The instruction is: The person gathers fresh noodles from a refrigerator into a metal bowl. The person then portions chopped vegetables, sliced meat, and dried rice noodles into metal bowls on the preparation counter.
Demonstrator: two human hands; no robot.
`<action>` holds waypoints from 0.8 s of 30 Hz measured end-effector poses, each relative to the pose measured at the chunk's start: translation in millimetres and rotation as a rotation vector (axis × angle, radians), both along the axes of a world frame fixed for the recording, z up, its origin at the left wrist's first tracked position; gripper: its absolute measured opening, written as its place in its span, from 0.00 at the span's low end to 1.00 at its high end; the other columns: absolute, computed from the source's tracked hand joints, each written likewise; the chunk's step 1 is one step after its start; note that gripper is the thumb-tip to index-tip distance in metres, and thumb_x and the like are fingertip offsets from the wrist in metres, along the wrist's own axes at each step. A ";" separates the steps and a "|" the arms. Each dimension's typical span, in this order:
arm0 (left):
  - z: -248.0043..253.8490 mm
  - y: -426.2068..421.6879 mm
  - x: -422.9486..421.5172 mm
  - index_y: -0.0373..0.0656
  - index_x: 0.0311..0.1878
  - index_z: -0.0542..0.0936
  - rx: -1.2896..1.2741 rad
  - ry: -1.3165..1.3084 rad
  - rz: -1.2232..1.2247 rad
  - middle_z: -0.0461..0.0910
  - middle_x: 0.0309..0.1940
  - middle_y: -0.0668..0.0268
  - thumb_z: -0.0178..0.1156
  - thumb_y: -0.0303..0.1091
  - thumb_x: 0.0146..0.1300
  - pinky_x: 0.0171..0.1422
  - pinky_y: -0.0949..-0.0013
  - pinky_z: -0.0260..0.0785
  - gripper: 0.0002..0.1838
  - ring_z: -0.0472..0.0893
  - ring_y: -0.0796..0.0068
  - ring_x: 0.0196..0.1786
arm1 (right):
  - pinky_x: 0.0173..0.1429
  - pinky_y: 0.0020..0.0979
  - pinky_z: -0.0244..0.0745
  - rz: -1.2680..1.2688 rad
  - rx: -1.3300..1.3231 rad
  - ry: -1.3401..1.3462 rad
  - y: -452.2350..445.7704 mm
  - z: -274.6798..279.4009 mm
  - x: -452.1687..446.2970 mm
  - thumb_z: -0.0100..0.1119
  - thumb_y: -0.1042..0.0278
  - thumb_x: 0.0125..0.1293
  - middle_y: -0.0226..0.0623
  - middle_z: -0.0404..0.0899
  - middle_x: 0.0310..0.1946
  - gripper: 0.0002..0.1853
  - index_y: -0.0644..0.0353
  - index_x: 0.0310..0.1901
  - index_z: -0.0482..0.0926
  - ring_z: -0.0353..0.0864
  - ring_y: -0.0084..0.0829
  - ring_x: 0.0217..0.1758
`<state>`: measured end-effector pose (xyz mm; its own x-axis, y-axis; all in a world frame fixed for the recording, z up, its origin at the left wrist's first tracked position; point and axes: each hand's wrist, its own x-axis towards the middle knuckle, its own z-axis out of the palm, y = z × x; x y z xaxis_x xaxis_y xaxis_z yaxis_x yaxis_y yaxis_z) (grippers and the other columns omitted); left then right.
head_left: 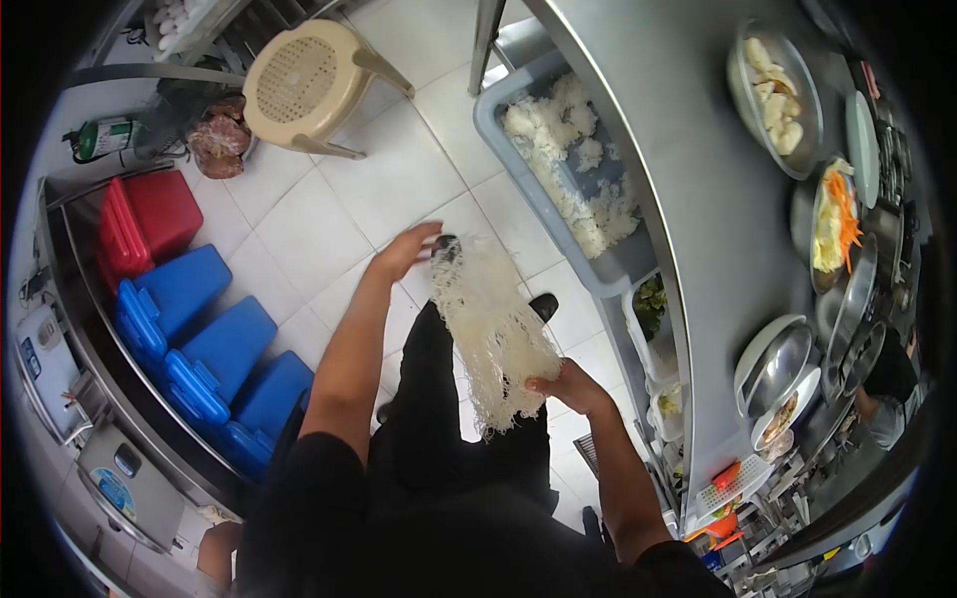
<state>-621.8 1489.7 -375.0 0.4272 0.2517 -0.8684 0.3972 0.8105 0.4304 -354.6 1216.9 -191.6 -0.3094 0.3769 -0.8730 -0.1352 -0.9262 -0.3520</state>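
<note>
A flat sheet of dried rice vermicelli, pale and stringy with frayed edges, hangs in front of my legs above the tiled floor. My right hand is closed on its lower right edge, thumb on top. At the upper left corner is my left hand, fingers apart and stretched toward the noodles; whether a fingertip touches them I cannot tell. A grey tub on the right, below the counter's level, contains white clumps that look like noodles or rice.
A steel counter curves along the right, carrying bowls of food, including a metal bowl with pale pieces. A beige stool stands ahead. Blue containers and a red container line the left. Behind on the left, another person's arm shows.
</note>
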 end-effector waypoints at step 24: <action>468.1 104.5 74.8 0.42 0.70 0.71 0.461 -0.580 -0.009 0.78 0.60 0.66 0.53 0.41 0.77 0.60 0.67 0.73 0.23 0.79 0.74 0.56 | 0.42 0.26 0.75 -0.173 0.492 -0.472 58.3 300.4 44.8 0.73 0.57 0.64 0.28 0.85 0.43 0.23 0.60 0.56 0.82 0.79 0.19 0.42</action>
<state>-547.0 1594.2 93.2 0.7890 0.5305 -0.3099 0.0086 0.4948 0.8690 -309.8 1275.2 108.8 0.1609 0.7719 -0.6150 0.0043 -0.6237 -0.7817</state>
